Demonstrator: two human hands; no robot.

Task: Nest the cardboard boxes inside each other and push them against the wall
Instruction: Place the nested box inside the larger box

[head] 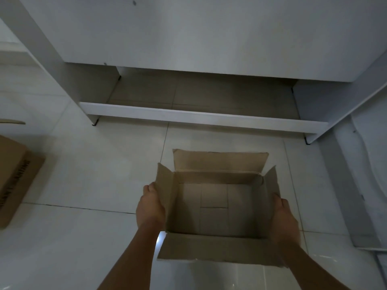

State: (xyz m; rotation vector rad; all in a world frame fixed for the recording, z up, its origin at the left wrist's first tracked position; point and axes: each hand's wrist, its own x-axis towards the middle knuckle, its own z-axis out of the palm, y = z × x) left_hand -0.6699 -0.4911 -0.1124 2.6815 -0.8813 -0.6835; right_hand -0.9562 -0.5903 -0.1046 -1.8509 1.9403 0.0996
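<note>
Your two bare forearms reach forward from the bottom edge and converge as they go. Your left hand (150, 204) holds the outer left side of the cardboard box (213, 206), back of the hand facing up and thumb near the flap's edge. Your right hand (282, 220) mirrors it on the outer right side. Both wrists are nearly straight, and the hands sit level with each other. Your fingertips are hidden, so how far they curl cannot be told.

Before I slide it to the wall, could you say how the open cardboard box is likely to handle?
The open box looks empty, so probably light. Its raised flaps will likely flop; the left hand and right hand sensibly hold its sides. On glossy tiles it should slide easily.
</note>
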